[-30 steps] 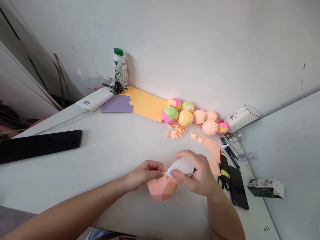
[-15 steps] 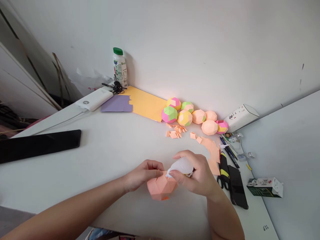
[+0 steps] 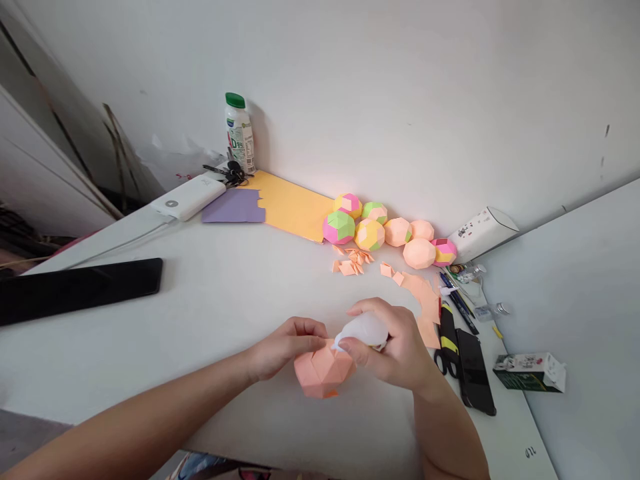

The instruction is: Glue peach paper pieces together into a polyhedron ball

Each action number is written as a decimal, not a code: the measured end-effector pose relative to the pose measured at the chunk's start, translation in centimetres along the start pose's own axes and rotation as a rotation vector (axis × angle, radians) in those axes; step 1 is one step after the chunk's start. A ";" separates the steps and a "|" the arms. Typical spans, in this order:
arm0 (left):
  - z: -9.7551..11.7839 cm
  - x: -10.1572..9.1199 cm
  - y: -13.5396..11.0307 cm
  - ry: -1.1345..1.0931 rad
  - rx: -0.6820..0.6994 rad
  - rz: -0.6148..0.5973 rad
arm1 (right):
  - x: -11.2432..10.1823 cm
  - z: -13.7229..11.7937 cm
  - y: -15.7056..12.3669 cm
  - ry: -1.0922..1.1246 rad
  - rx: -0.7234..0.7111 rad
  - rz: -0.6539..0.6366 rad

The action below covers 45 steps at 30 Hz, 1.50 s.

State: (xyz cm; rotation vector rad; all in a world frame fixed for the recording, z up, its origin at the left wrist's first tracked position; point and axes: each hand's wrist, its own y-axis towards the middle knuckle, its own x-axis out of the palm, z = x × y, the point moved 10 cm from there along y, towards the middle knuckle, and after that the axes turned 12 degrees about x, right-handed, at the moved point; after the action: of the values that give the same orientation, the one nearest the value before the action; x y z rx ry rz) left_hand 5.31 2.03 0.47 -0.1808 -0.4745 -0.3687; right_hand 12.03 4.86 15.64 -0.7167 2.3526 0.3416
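Note:
My left hand [image 3: 283,345] pinches the top edge of a peach paper polyhedron ball [image 3: 323,372] low over the white table [image 3: 210,313]. My right hand [image 3: 395,350] is wrapped round a small translucent white glue bottle [image 3: 364,330], its tip pressed to the ball's upper right side. Both hands are closed. Small peach paper pieces [image 3: 353,262] lie just beyond them, with more peach scraps [image 3: 425,303] to the right.
Several finished paper balls [image 3: 370,233] line the wall. Orange paper [image 3: 295,208], purple paper [image 3: 235,207], a power bank [image 3: 189,198], keys and a bottle [image 3: 239,133] lie back left. A black phone [image 3: 80,288] sits left; scissors [image 3: 447,340], pens and a small carton [image 3: 530,371] right.
The paper ball has turned a little between my hands. Both hands stay in the same place with the glue tip on the ball.

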 end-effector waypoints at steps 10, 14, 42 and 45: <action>-0.1 0.0 0.1 -0.003 -0.001 -0.006 | -0.1 0.0 0.0 0.021 -0.003 0.017; -0.1 -0.1 0.0 -0.001 0.001 0.001 | 0.1 0.0 0.0 0.027 -0.003 -0.006; -0.1 0.0 0.0 0.004 -0.001 -0.005 | -0.3 0.0 0.0 0.071 -0.018 0.040; 0.2 0.2 0.0 0.018 -0.005 -0.010 | -0.4 0.0 0.1 0.087 -0.020 0.070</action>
State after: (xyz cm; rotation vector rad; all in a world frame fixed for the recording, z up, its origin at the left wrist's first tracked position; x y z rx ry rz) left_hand 5.35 2.01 0.74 -0.1797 -0.4569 -0.3813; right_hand 12.27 5.08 15.91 -0.6715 2.4645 0.3712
